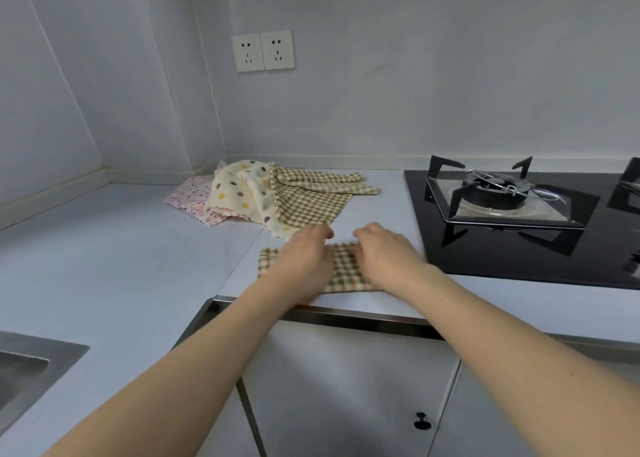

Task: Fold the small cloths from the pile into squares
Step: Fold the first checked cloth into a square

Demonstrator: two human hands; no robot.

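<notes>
A folded checked cloth (344, 262) in brown and cream lies on the white counter near its front edge. My left hand (304, 259) rests palm-down on its left part. My right hand (388, 255) rests on its right part, fingers curled at the cloth's far edge. Both hands cover most of the cloth. Behind it lies the pile: a second checked cloth (311, 197), a cream cloth with coloured dots (239, 190) and a pink flowered cloth (190, 195), all loose and crumpled.
A black gas hob (502, 235) with a burner and pan support (498, 193) lies to the right. A steel sink (31, 373) sits at the lower left. Two wall sockets (263, 50) are above the pile. Cupboard doors with a black knob (421, 421) are below the counter.
</notes>
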